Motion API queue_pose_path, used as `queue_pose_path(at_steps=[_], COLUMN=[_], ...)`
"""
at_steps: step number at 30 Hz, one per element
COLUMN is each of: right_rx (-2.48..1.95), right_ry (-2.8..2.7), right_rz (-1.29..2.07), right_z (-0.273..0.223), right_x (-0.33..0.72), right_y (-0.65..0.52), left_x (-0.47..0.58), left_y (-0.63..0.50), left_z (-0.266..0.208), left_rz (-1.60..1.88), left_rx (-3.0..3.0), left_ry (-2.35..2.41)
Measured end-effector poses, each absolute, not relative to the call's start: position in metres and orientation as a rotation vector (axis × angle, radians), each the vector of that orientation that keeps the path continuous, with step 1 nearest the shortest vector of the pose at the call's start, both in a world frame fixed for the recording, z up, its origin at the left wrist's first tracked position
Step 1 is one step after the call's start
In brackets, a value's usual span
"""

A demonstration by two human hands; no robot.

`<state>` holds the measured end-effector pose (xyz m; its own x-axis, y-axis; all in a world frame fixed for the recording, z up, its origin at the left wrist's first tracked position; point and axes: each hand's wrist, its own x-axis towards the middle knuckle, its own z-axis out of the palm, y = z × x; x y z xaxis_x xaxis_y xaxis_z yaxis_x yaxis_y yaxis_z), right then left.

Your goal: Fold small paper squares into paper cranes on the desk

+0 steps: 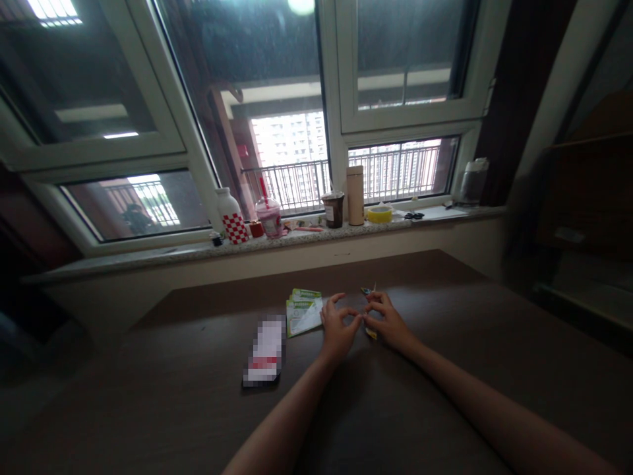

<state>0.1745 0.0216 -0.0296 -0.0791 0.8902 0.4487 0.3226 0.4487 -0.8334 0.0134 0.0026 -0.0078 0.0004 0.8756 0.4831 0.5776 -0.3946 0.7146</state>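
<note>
My left hand and my right hand meet fingertip to fingertip over the brown table. Thumb and index finger of each are pinched together, and whatever is between them is too small to make out. A small colourful wrapper peeks out beneath my right hand, with another bright bit at its far side; my fingers hide the middle, so I cannot tell if they are one piece. Beside my left hand lie green and white cards, overlapping, the nearest partly behind its fingers.
Left of my left forearm, a phone-like slab with a blurred face lies on the table. Along the windowsill stand a checkered bottle, a pink cup with a straw, a dark cup, a beige flask and yellow tape.
</note>
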Motion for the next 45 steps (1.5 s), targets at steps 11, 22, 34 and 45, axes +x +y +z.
queue_pose_path(at_steps=[11, 22, 34, 45], right_rx=[-1.070, -1.082, -1.313, -1.228], right_ry=[-1.657, -1.684, -1.733, -1.728], right_rz=[0.661, 0.605, 0.410, 0.580], right_z=[-0.031, -0.038, -0.047, -0.051], right_x=[0.177, 0.176, 0.174, 0.184], right_y=[0.025, 0.028, 0.023, 0.034], left_x=[0.011, 0.010, 0.007, 0.004], left_y=[0.005, 0.005, 0.006, 0.007], left_z=[-0.010, -0.010, -0.011, -0.013], left_rz=[1.362, 1.463, 1.589, 1.510], left_rx=[1.942, 1.884, 1.827, 1.882], left_ry=[1.538, 1.525, 1.585, 1.648])
